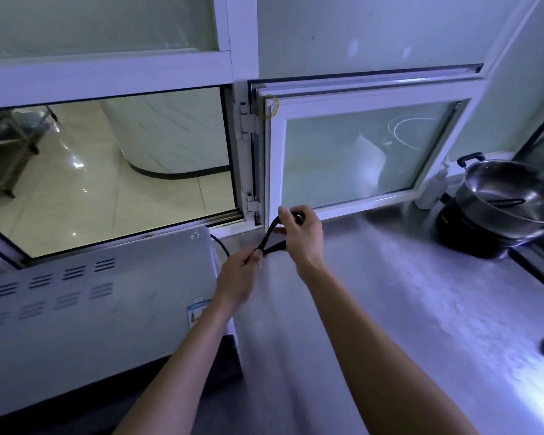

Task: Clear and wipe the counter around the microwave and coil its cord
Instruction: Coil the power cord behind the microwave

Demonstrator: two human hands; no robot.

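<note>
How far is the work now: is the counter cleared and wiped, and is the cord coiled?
Looks done: the counter beside the microwave lies bare; whether it was wiped cannot be told. A pot and a bottle stand at the far right. In hand: the left hand and the right hand each grip the cord, folded into one loop. Left: the remaining coiling.

Count from my feed: one microwave [91, 309], with one black cord [269, 238] coming off its back corner. Two hands on that cord, left hand [237, 277] and right hand [302, 240]. One steel counter [390, 309]. One metal pot [509, 196] sitting on one black cooker base [471, 237]. One white bottle [434, 186] by the window. Two window panes at counter level: one open [107, 171], one frosted [358, 158]. Two stickers on the microwave.
</note>
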